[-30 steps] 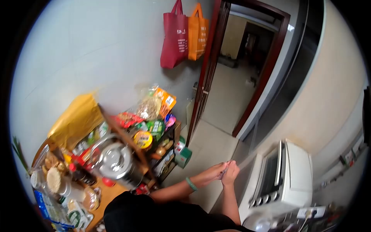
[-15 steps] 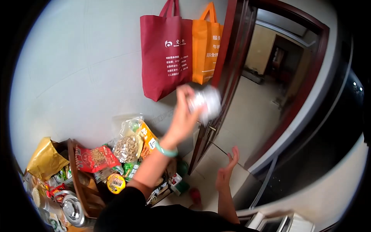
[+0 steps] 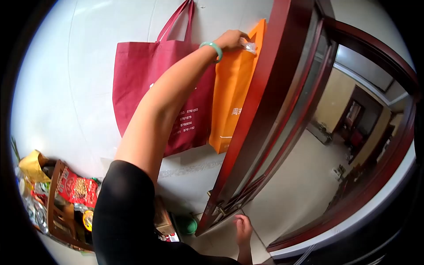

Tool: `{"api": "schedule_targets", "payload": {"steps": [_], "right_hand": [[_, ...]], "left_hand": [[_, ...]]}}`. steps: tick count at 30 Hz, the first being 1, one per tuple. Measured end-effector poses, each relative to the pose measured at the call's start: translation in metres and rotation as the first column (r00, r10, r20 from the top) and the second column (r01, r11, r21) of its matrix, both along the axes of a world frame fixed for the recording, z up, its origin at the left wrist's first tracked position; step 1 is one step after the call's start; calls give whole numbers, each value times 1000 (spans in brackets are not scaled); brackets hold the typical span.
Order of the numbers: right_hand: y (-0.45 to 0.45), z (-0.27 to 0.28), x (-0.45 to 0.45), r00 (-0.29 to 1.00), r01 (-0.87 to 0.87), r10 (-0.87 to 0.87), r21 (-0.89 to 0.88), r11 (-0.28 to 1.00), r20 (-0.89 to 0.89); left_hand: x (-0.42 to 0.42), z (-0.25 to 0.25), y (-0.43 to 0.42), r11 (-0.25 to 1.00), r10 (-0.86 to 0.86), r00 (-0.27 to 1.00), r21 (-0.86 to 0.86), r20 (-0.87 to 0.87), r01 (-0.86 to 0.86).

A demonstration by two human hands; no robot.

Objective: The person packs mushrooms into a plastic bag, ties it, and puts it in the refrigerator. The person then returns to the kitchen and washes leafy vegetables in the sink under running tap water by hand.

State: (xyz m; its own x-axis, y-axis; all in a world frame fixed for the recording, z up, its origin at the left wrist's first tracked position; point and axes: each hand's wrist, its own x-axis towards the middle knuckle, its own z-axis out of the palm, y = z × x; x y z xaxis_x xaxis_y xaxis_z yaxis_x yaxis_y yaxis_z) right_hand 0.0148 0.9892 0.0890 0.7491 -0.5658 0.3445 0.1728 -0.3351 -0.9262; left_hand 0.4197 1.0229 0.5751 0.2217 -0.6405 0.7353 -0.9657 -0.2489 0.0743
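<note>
Fingers of the left hand [image 3: 232, 39] are clamped on clear plastic [image 3: 249, 46] atop the orange bag [image 3: 230, 92]. Right hand [image 3: 243, 229] looks curled, can't tell if shut.

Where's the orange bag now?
In the head view, the orange bag hangs right of the red bag, beside the door, the left hand at its top.

1. Maroon bag [image 3: 132, 79]: white numbers stand in stacked rows toward its lower right corner, appearing to read "8761003", "8761078", "8760056" and "8761102". Digits left of the top and bottom rows are partly covered by the left arm [image 3: 152, 106], as is the white print higher up.
2. Orange bag [image 3: 229, 88]: white "周末" at its right edge, the second character partly cut off; print near the bottom edge is too small to read.
3. Red packet [image 3: 79, 187]: pale lettering, illegible.
</note>
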Motion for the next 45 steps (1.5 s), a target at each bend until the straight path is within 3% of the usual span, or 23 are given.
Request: {"api": "schedule_targets", "payload": {"steps": [2, 3, 5, 7, 8, 9, 11, 12, 13, 15, 17, 20, 21, 23, 25, 27, 28, 31, 35, 37, 39, 43, 45], "right_hand": [[-18, -9, -1, 1000, 3, -2, 45, 999, -24], [-25, -12, -3, 999, -25, 26, 30, 999, -41], [-31, -12, -2, 987, -110, 127, 159, 981, -100], [-27, -9, 5, 974, -128, 158, 182, 975, -164], [-22, -8, 8, 960, -123, 169, 206, 971, -224], [-17, -7, 11, 932, -199, 252, 211, 957, -261], [-5, -6, 31, 941, -290, 307, 129, 948, -142], [0, -13, 38, 934, -322, 332, 91, 942, -131], [12, -9, 44, 877, -438, 451, 109, 892, -167], [42, 11, 56, 760, -628, 632, 83, 774, -154], [78, 5, 69, 480, -863, 876, 154, 481, -46], [154, 1, 74, 127, -951, 988, 272, 146, -85], [183, 3, 77, 23, -972, 988, 229, 59, -154], [247, 2, 77, -114, -943, 980, 328, -55, -162], [312, -3, 65, -277, -903, 907, 409, -133, -316], [384, -6, 50, -399, -898, 794, 370, -237, -459], [419, -17, 42, -440, -896, 759, 282, -342, -479], [541, -31, 11, -510, -844, 676, 159, -512, -531], [702, -28, -45, -536, -743, 630, -39, -668, -562], [774, -42, -54, -677, -669, 501, 168, -724, -540], [845, -62, -54, -776, -619, 448, 403, -674, -445], [956, -112, -30, -526, -818, 589, 176, -547, -614], [1008, -157, -13, -565, -809, 587, 251, -531, -580]], "left_hand": [[9, 9, -5, 967, 134, 990, 226, -49, -120], [16, 18, -4, 893, 206, 941, 445, -270, -68], [-11, 9, 8, 935, 196, 867, 354, -459, -24], [-15, 6, 11, 960, 156, 906, 277, -393, -45], [-17, 6, 8, 900, 242, 900, 431, -364, -68], [-1, 4, -3, 930, 209, 908, 361, -362, -71], [-24, -7, 26, 941, 338, 916, -70, 216, -331], [-44, -28, 38, 852, 324, 886, -511, 333, -119], [-71, -48, 55, 829, 436, 849, -501, 298, -250], [-124, -93, 97, 735, 329, 859, -677, 392, 27], [-211, -159, 192, 739, 258, 810, -648, 527, 185], [-299, -265, 313, 776, 270, 693, -577, 668, 254], [-328, -300, 359, 871, 275, 806, -491, 524, 21], [-348, -370, 442, 795, 461, 873, -511, 160, -327], [-419, -391, 516, 273, 433, 795, -779, -424, -565], [-467, -429, 586, -121, 466, 755, -878, -462, -463], [-489, -432, 622, -207, 510, 737, -895, -443, -394], [-544, -469, 738, -301, 464, 743, -875, -483, -380], [-593, -488, 850, -322, 287, 669, -727, -685, -606], [-604, -489, 891, -344, 250, 661, -703, -707, -622], [-615, -491, 924, -378, 161, 633, -640, -757, -669], [-626, -505, 991, -320, 10, 665, -633, -746, -705], [-631, -523, 1033, -307, -93, 654, -603, -751, -736]]}}
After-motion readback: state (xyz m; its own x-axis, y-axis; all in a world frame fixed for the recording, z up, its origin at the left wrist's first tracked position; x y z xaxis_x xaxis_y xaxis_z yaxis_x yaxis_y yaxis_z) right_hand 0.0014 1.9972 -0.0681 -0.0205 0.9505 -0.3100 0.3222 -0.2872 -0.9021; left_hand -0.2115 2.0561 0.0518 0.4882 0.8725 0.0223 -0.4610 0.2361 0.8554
